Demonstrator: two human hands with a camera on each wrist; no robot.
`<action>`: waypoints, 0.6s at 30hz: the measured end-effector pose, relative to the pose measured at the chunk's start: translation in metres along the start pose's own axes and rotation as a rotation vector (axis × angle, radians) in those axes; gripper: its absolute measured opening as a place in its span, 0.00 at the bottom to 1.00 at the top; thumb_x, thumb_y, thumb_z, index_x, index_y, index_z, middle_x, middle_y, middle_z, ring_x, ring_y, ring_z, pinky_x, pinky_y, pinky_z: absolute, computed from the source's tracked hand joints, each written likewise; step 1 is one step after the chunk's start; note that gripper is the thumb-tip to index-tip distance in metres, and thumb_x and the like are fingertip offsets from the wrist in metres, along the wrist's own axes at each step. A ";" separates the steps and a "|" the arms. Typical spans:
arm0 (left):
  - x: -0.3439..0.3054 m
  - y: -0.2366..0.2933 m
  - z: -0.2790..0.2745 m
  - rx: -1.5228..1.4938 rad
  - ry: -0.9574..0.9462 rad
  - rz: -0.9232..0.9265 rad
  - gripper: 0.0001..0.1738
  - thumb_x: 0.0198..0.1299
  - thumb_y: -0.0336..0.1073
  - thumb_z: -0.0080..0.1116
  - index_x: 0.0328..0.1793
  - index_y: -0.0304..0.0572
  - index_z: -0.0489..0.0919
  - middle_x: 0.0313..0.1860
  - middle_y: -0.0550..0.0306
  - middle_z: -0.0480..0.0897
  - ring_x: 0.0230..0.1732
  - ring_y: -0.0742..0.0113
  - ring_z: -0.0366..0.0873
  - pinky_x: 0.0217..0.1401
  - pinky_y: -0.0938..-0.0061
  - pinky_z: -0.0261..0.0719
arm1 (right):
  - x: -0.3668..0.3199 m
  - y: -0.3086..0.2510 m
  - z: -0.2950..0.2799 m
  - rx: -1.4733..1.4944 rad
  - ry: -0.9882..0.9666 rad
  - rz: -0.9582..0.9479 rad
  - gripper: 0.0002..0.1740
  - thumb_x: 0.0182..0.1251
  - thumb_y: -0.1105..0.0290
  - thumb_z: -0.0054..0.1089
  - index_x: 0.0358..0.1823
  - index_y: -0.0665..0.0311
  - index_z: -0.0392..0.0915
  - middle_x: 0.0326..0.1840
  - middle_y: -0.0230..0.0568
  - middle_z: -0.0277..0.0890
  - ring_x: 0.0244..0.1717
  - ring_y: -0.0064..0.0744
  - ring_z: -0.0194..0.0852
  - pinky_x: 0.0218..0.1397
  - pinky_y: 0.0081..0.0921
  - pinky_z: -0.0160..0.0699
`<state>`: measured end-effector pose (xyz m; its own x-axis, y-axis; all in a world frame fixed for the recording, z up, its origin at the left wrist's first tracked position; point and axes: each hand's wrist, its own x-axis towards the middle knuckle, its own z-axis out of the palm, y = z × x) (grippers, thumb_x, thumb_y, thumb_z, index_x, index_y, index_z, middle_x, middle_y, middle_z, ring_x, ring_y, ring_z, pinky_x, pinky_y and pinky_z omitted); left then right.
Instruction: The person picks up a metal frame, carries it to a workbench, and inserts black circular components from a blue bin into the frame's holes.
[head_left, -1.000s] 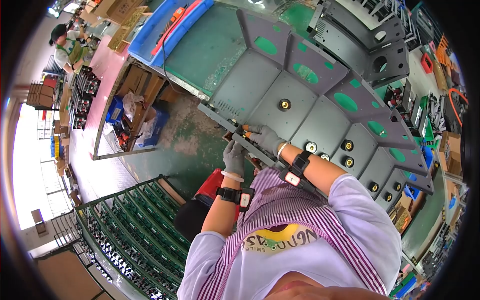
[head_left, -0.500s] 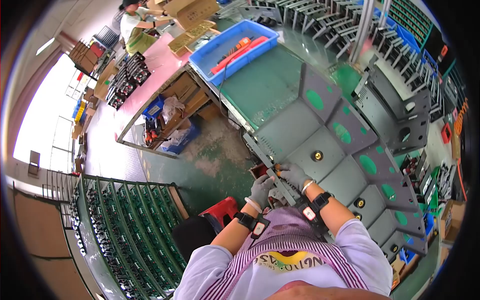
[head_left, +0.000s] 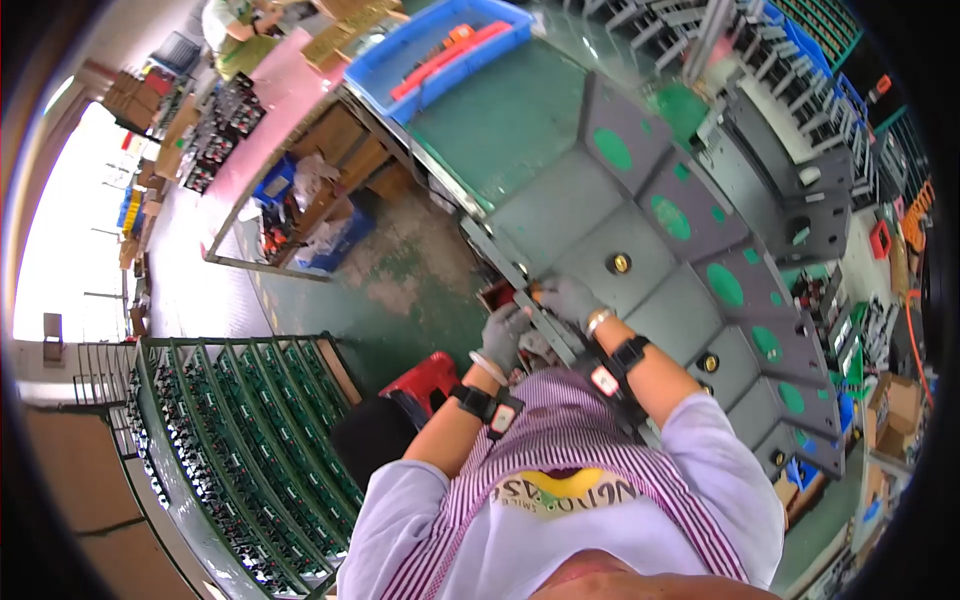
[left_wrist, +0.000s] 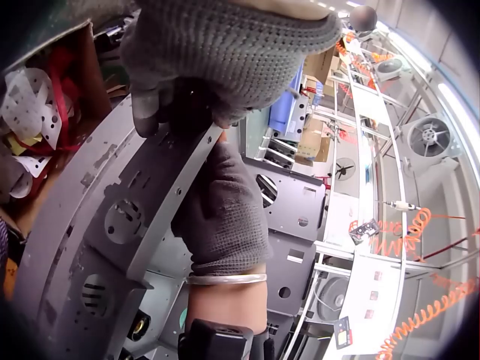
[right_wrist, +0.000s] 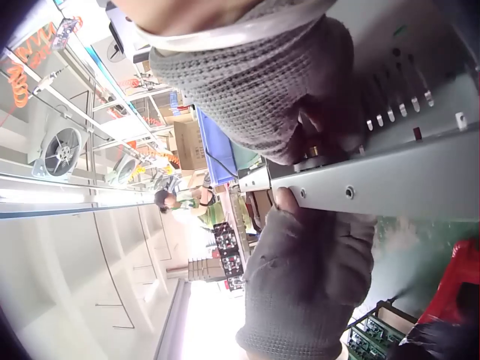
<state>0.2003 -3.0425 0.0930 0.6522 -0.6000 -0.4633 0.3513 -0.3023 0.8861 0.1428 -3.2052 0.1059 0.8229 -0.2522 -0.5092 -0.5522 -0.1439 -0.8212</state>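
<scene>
grey chassis panel (head_left: 600, 215) lies on green bench (head_left: 500, 120), flange (left_wrist: 169, 206) at your body | brass sockets (head_left: 620, 263) look seated in several bays, the flange one seems unfinished | your left hand (head_left: 503, 335) curls over and grips the flange from outside | your right hand (head_left: 568, 298) reaches inside, pinching a brass fitting (right_wrist: 311, 153)

A person in a lilac shirt stands at a green table (head_left: 500, 120). On it lies a long grey metal panel (head_left: 545, 215) with folded walls and round holes. Both gloved hands are at its near left edge. The left hand (head_left: 503, 335) grips the rim from outside. The right hand (head_left: 567, 298) is just inside, with fingers curled at the rim. A brass connector (head_left: 621, 263) sits near the right hand. A blue tray (head_left: 450, 68) stands far on the table. A red stool (head_left: 425, 378) is near the left hand.
</scene>
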 end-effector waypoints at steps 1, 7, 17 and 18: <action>-0.004 0.008 0.004 -0.062 0.004 -0.019 0.16 0.57 0.40 0.56 0.43 0.33 0.77 0.29 0.66 0.75 0.32 0.78 0.70 0.35 0.80 0.69 | 0.003 0.008 0.004 0.116 -0.021 0.047 0.16 0.57 0.65 0.54 0.44 0.67 0.78 0.29 0.34 0.77 0.28 0.20 0.69 0.33 0.21 0.69; 0.000 0.007 0.003 -0.174 -0.077 -0.076 0.14 0.58 0.38 0.52 0.44 0.35 0.78 0.33 0.66 0.78 0.34 0.79 0.69 0.37 0.84 0.67 | -0.001 0.008 -0.010 0.216 -0.079 0.011 0.16 0.54 0.67 0.55 0.43 0.65 0.79 0.27 0.35 0.77 0.27 0.25 0.72 0.32 0.24 0.70; 0.009 -0.007 -0.003 -0.100 -0.090 -0.066 0.15 0.59 0.37 0.51 0.46 0.33 0.77 0.35 0.62 0.79 0.37 0.76 0.73 0.41 0.82 0.70 | 0.010 0.016 -0.013 0.102 -0.107 -0.112 0.17 0.52 0.69 0.56 0.44 0.66 0.74 0.36 0.39 0.77 0.33 0.32 0.75 0.40 0.28 0.73; 0.011 -0.010 -0.005 -0.091 -0.093 -0.060 0.15 0.59 0.37 0.51 0.46 0.33 0.77 0.35 0.62 0.79 0.37 0.76 0.73 0.41 0.82 0.70 | 0.005 0.007 -0.016 0.154 -0.131 -0.058 0.15 0.53 0.69 0.55 0.42 0.68 0.74 0.33 0.38 0.77 0.33 0.32 0.75 0.40 0.28 0.73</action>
<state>0.2069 -3.0425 0.0789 0.5647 -0.6503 -0.5081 0.4498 -0.2737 0.8502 0.1407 -3.2232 0.1015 0.8684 -0.1194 -0.4812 -0.4851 -0.0040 -0.8745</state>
